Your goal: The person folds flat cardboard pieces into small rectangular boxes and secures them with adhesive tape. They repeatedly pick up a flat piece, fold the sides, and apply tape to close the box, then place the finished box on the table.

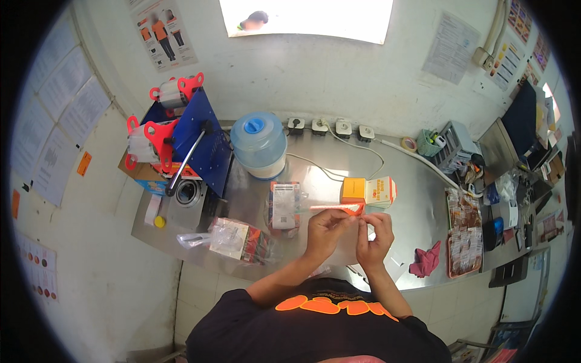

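Two hands, left hand (324, 228) and right hand (376, 233), close together over the steel table (417, 212), both pinching a small item too small to tell. Orange strip (336, 209) just beyond fingertips, orange box (367, 191) behind, clear blue-lidded jar (259, 144) further back.

Just beyond the fingers (357, 222) stands an orange-and-white carton (367, 191), its orange flap (336, 209) open toward them. Left of the fingers lie two clear packets: one with a white label (284, 206), and a crumpled one showing red (241, 239) — farther left. Right of the fingers, well apart, a tray holds brown sachets (463, 233). Beyond them, on the wall, hang white sheets (450, 47), a poster with orange-clad figures (164, 33), and coloured notices (514, 42) — more pale sheets (57, 109) line the left wall.
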Demonstrator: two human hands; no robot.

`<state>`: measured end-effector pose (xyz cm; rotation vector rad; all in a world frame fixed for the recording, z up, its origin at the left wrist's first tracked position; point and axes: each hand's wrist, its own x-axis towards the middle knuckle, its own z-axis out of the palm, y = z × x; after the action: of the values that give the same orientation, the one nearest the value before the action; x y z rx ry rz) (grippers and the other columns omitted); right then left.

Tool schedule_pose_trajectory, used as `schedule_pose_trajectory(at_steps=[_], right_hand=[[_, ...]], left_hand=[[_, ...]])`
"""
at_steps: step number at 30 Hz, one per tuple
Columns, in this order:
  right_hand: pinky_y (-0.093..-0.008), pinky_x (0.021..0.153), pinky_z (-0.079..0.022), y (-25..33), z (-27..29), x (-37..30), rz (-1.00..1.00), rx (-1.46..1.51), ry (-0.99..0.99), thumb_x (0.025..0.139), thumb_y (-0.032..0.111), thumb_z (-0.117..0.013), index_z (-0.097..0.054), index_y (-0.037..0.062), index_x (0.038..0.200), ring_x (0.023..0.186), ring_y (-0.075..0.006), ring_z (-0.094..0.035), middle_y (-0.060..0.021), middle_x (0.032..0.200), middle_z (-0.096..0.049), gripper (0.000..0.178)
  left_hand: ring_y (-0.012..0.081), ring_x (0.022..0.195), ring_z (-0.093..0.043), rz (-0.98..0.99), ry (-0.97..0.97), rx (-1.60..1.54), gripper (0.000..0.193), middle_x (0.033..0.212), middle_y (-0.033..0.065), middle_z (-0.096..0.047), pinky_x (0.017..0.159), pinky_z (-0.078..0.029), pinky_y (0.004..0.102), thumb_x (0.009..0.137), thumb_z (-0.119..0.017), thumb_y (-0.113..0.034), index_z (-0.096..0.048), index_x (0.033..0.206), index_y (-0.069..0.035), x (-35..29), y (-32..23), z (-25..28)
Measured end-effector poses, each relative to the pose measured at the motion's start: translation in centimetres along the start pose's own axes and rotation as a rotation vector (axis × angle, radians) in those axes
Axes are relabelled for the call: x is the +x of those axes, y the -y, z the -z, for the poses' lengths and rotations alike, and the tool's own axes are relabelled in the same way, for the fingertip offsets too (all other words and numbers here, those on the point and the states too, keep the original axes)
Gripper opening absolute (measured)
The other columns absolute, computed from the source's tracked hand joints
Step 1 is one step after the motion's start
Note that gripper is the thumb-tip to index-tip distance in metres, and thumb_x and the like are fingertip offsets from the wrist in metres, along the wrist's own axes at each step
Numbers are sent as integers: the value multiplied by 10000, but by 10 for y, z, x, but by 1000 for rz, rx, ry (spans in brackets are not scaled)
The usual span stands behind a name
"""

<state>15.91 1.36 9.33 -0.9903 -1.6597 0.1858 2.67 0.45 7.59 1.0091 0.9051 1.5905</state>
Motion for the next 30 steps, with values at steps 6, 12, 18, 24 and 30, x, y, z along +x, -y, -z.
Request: schedule_pose_trajectory(at_steps=[6, 12, 18, 24, 30], right_hand=[[-355, 720, -484, -5, 1, 0, 61, -105, -57, 849, -25, -702, -640, 10, 925, 814, -275, -581, -110, 863, -595, 104], [-337, 685, -468, -8, -1, 1, 62, -78, -13, 836, -47, -694, -639, -1, 926, 819, -272, -583, -117, 884, -606, 115], [-364, 772, -479, -16, -7, -10, -18, -33, -16, 835, -47, -665, -676, -23, 1015, 871, -288, -600, -130, 956, -619, 183], [-430, 964, -429, -13, -13, -17, 29, -160, 152, 838, 41, -686, -637, 28, 1301, 1158, -360, -523, -192, 1294, -536, 466], [-448, 1118, -364, -24, -7, -14, -102, 132, 142, 899, 80, -656, -410, 6, 1502, 1336, -364, -471, -238, 1446, -463, 655]], left_hand=[[75, 860, -655, 31, -24, -70, 73, 932, 38, -723, 790, -518, 230, 920, -725, -38, -703, 970, 9, 3, 5, -6], [85, 870, -660, 46, -33, -26, 59, 927, 39, -721, 806, -519, 244, 931, -714, -45, -694, 948, 8, -2, 8, -11], [108, 930, -663, 10, -38, -118, 163, 1030, 61, -712, 839, -515, 249, 939, -699, -42, -654, 1088, 8, -6, 11, -21], [133, 1024, -645, -42, -18, -30, 250, 1134, 83, -665, 888, -510, 257, 955, -664, -18, -593, 1193, 10, -2, 6, -19], [127, 1003, -643, 78, -136, -188, 219, 1156, 88, -641, 885, -507, 242, 1017, -556, -67, -576, 1220, 14, 13, -2, -10]])
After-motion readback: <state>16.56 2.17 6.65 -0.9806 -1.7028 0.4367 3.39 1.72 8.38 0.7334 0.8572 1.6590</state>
